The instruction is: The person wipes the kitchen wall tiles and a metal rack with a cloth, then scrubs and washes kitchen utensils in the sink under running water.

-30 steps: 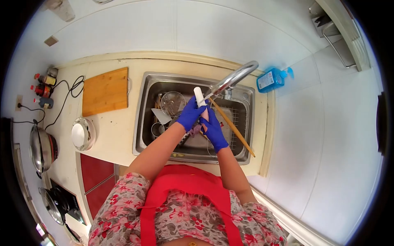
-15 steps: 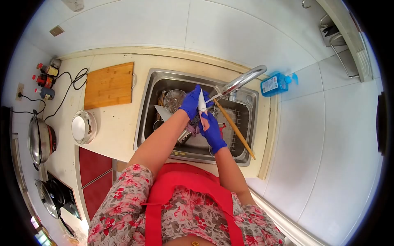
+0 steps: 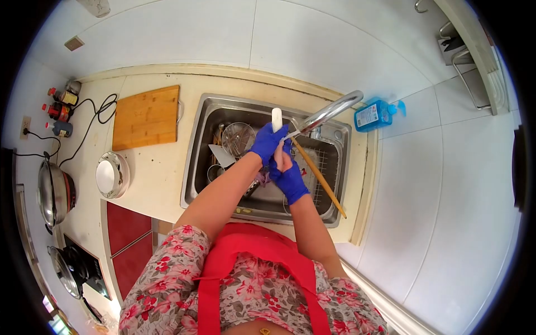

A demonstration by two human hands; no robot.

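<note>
Both my hands wear blue gloves over the sink [image 3: 192, 151], close under the faucet spout. My left hand [image 3: 267, 142] is closed around a white-handled utensil [image 3: 277, 118], whose rounded white end sticks up past my fingers. Its lower part looks pinkish and is partly covered, so I cannot make out the exact kind. Just below, my right hand [image 3: 290, 181] is closed on that lower part. The chrome faucet [image 3: 329, 113] reaches toward my hands, and a thin whitish streak shows at its mouth.
In the sink are a glass bowl [image 3: 238, 138], a broad blade [image 3: 221, 156], a metal cup [image 3: 215, 172] and a wire rack [image 3: 325, 162]. A wooden rolling pin [image 3: 320, 177] leans across the sink's right side. Around it are a cutting board [image 3: 146, 118], stacked bowls [image 3: 110, 175] and a blue pump bottle [image 3: 373, 115].
The utensil has turned, its rounded white end now pointing up above my left hand. My left hand has shifted slightly right and down, and my right hand has closed around the lower part.
</note>
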